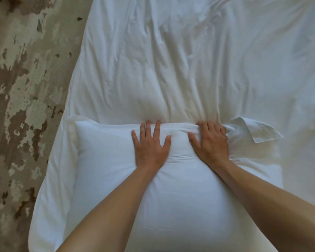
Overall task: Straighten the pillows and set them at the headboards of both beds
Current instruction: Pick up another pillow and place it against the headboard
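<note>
White, soft and light, the pillow (116, 160) yields under the flat, spread left hand (150, 144) while the right hand (210, 142) bunches its loose far edge, a good place to grip.

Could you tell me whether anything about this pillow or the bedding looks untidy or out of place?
Yes. The loose pillowcase flap sticks out, bunched and folded over, past the right hand at the pillow's far right corner. The duvet beyond is heavily creased. The left hand lies flat on the pillow.

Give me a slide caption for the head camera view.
Left hand flat, right hand gripping a white pillow on a rumpled duvet.
</note>
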Action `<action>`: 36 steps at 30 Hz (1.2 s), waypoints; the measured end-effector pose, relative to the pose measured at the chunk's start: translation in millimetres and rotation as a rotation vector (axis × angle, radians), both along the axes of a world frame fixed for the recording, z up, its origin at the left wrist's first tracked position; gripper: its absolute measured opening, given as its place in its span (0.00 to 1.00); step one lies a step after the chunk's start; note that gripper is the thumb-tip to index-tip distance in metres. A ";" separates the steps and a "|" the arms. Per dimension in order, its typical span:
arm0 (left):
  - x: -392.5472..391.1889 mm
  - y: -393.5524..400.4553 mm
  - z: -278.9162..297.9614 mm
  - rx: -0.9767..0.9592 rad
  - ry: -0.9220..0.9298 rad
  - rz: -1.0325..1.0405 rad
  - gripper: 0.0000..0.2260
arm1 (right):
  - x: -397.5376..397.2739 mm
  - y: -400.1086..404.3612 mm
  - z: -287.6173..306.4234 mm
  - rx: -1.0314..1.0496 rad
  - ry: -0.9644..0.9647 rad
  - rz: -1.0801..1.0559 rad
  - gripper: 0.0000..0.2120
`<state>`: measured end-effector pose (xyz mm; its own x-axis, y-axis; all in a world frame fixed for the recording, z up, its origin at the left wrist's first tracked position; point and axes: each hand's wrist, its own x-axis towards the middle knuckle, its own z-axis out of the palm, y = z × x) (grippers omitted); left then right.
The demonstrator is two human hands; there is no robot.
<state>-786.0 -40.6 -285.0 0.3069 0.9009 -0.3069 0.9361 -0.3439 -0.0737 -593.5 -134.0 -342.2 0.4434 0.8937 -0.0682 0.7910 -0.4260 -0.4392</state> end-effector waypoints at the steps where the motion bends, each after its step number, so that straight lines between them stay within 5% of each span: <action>1: 0.3 0.6 -2.1 -0.002 0.005 0.001 0.33 | 0.1 0.6 -3.3 0.012 0.007 -0.010 0.21; 16: -7.8 -10.7 19.6 -0.210 0.030 0.029 0.33 | 1.1 -13.1 15.8 -0.017 0.236 -0.012 0.21; 36: -53.9 -134.1 223.3 -0.378 -0.057 -0.269 0.23 | -36.4 -189.2 234.4 -0.194 0.309 0.195 0.14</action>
<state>-839.9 -174.7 -61.7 0.5399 0.6152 -0.5745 0.8091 -0.5676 0.1525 -630.0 -323.2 -107.8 0.1996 0.9165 -0.3466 0.7086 -0.3793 -0.5949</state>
